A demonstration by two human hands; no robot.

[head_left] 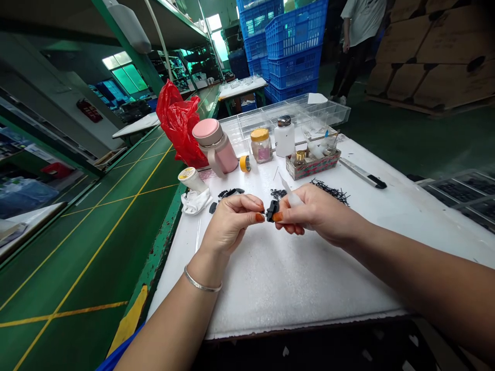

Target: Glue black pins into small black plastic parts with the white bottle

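Both my hands are up over the white tabletop (294, 278), meeting in the middle. My left hand (232, 219) has its grip pressed together, thumb and forefinger pinching one side of a small black part (272, 209). My right hand (315, 214) pinches the other side of that same part, and a pale, pointed plastic tool (288, 190) sticks up out of its closed fingers. So the black part sits in the air between my fingertips, just above the tabletop.

Now the containers behind it. A pink cup (216, 144) with a pink lid leans by a red plastic bag (180, 126). Next to it is a glass jar (261, 145) with a yellow lid; something pinkish shows inside, I can't tell what. A white bottle (284, 136) with a metal top stands beside that. A small patterned box (313, 164) holds little bottles and tools, packed close. Behind all of them lie clear plastic trays (317, 111) divided into compartments. A small white tub (190, 178) with a yellow top stands at the left edge, a white cloth (196, 201) just below it. A roll of yellow tape (245, 163) rests near the cup.

Loose black pieces (330, 191) lie scattered beyond my right hand, and a utility knife (363, 173) lies further right.
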